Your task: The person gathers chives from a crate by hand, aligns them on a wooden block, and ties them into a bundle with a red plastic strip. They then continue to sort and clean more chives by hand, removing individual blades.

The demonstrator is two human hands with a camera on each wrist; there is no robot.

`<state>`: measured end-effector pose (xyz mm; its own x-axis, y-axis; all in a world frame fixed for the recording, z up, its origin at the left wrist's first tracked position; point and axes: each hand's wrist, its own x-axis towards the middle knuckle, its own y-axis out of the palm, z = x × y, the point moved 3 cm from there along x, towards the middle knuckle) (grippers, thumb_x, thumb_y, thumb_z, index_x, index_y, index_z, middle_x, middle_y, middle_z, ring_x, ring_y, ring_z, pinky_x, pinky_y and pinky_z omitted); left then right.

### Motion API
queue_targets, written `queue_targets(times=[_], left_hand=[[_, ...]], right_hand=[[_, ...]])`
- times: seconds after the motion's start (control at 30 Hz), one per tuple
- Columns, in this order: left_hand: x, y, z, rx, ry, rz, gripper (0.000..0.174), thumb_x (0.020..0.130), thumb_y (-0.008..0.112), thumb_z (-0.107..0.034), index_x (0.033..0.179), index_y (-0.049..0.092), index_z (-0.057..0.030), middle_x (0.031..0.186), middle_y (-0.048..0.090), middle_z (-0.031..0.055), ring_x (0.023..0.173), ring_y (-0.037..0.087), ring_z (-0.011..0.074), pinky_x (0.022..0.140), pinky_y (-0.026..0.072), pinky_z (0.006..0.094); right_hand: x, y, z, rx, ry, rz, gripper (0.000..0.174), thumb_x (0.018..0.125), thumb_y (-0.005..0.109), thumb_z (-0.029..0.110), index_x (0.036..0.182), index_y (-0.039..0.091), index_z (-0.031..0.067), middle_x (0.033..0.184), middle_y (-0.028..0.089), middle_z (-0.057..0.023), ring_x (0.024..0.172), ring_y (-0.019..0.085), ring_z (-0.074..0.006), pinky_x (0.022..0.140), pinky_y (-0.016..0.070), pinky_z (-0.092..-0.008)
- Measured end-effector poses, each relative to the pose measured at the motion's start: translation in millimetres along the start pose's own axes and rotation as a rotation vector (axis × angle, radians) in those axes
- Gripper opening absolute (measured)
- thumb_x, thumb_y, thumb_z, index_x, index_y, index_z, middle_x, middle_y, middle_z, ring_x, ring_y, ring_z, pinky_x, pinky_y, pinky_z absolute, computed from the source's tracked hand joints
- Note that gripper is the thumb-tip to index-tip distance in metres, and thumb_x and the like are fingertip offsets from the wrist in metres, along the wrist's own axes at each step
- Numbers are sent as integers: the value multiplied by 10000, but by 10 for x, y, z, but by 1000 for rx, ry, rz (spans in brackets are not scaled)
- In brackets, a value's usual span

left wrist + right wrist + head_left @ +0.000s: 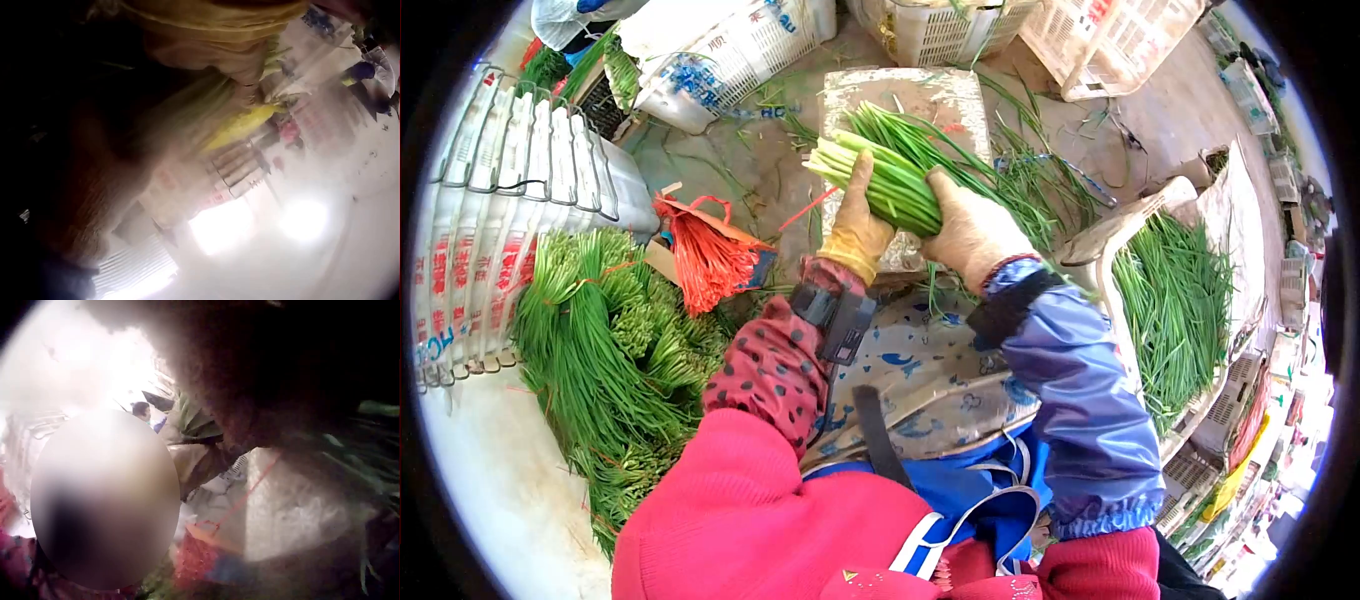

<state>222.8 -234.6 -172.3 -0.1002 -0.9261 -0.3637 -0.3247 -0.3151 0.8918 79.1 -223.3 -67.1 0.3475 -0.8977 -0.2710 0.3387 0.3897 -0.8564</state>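
Both gloved hands hold one bunch of garlic chives (890,185) above a low worn stool (956,92), pale cut ends toward the upper left and green leaves trailing right. My left hand (858,222), in a yellowish glove, grips it near the pale ends, thumb laid across the stalks. Close beside it, my right hand (975,230) grips the greener part. A thin red strand (808,208) stretches from near the left hand toward a bundle of orange-red ties (700,250). The left wrist view is dark and blurred around the chives (194,115); in the right wrist view the hand is in shadow.
Tied chive bunches (600,340) are piled at left beside stacked white crates (510,190). Loose chives (1175,310) lie in a lined container at right. White plastic crates (740,60) stand at the back, and stray leaves litter the floor (1090,130).
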Motion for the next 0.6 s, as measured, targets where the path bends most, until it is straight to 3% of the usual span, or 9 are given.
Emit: queue_targets(times=[0.07,0.2,0.23,0.27,0.3,0.37,0.4,0.5,0.6], left_hand=[[10,-88,32,24,-24,-67,548,886,724,-374,1287,520,-62,1269,597,138,1159,588,306,1011,493,509],[291,-315,66,263,-47,-53,577,881,741,-348,1331,503,-75,1291,578,86,1179,548,258,1062,439,451],[273,-244,29,475,79,-76,567,880,749,-327,1335,522,-76,1306,568,66,1194,520,238,1057,420,420],[334,-349,-26,708,48,-80,545,888,740,-320,1336,543,-80,1319,566,56,1193,516,235,1019,435,414],[492,-729,-63,881,83,0,549,891,733,-329,1343,544,-81,1311,574,54,1178,524,234,999,446,414],[640,-938,-39,915,-28,-97,548,901,717,-338,1355,542,-87,1293,588,50,1149,539,229,959,467,408],[668,-1029,-40,773,-174,-278,541,908,706,-338,1361,538,-92,1284,595,49,1135,547,225,939,479,402],[637,-1000,-158,1084,-164,-222,494,908,710,-320,1319,561,-89,1249,604,76,1107,560,228,860,513,421],[571,-804,-171,1302,-241,-310,510,935,675,-320,1342,498,-71,1244,594,97,1099,594,279,807,555,489]], right_hand=[[199,171,-8,-2,46,22,589,741,737,189,1263,481,91,1060,658,-206,1003,647,-396,860,526,-461],[587,460,-124,17,17,-146,574,778,665,119,1315,465,80,1062,641,-203,992,641,-389,835,525,-468],[673,550,-163,-1,-29,-199,578,789,626,91,1337,450,49,1061,634,-202,987,639,-384,830,523,-470],[767,632,-191,-10,-76,-230,586,807,592,75,1367,427,20,1165,605,-212,1061,611,-373,873,509,-462],[846,754,-252,-25,-80,-247,643,784,633,105,1383,414,22,1232,571,-217,1123,576,-379,920,490,-454],[936,957,-324,-84,-84,-232,737,756,685,144,1419,385,28,1376,488,-215,1230,513,-379,1005,457,-429],[897,1027,-346,-103,-126,-201,766,748,704,163,1428,379,27,1387,484,-206,1233,517,-366,1011,458,-422],[795,507,-175,-40,-67,111,623,738,741,281,1288,551,57,1354,528,-173,1208,540,-351,995,469,-419],[1033,213,-443,26,-11,-106,597,796,704,460,1222,587,59,1243,594,-155,1162,572,-331,946,490,-439]])
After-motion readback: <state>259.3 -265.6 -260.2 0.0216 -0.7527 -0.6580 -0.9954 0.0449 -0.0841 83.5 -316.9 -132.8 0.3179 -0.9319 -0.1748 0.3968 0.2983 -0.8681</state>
